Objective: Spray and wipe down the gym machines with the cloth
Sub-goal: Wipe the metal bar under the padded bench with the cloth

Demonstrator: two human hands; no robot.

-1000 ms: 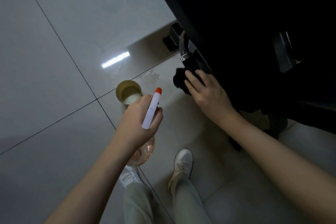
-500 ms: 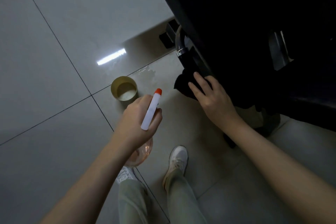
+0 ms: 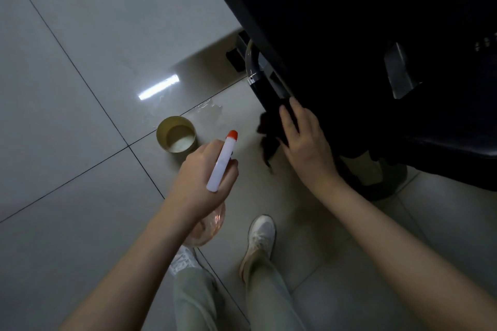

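The left hand (image 3: 204,177) grips a spray bottle (image 3: 222,161) round its neck, fingers curled tight; the white head with an orange tip points up and away, and the clear body hangs below the palm. The right hand (image 3: 304,142) holds a dark cloth (image 3: 266,140) against the black handle (image 3: 265,94) of the gym machine (image 3: 349,21), fingers bent over both, with loose cloth hanging beneath. A yellow cup (image 3: 176,134) stands on the tiled floor (image 3: 80,88) near the bottle. No lettering is legible.
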